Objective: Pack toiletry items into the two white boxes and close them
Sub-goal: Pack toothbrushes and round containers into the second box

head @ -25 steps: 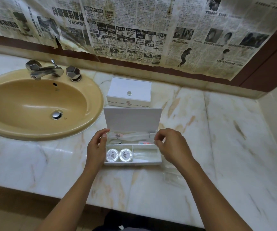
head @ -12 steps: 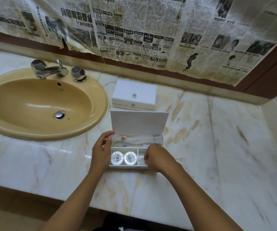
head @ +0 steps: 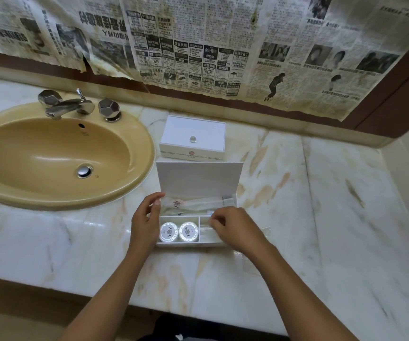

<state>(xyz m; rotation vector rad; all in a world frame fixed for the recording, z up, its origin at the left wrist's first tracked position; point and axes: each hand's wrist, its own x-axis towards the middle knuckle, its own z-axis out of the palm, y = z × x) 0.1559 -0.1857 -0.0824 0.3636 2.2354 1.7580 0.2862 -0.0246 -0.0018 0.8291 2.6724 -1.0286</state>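
Marble-veined table (head: 321, 217) carries the open white compartmented box (head: 191, 244), and the right hand (head: 235, 230) sits over its near-right compartment, fingers pinched on a clear plastic-wrapped item (head: 208, 233) whose long axis runs left to right beneath them. The left hand (head: 145, 223) cups the box's left wall, thumb at the rim, beside two round foil-wrapped soaps (head: 178, 232). Behind the upright lid, the second white box with a clear knob (head: 192, 137) stands closed, well out of reach.
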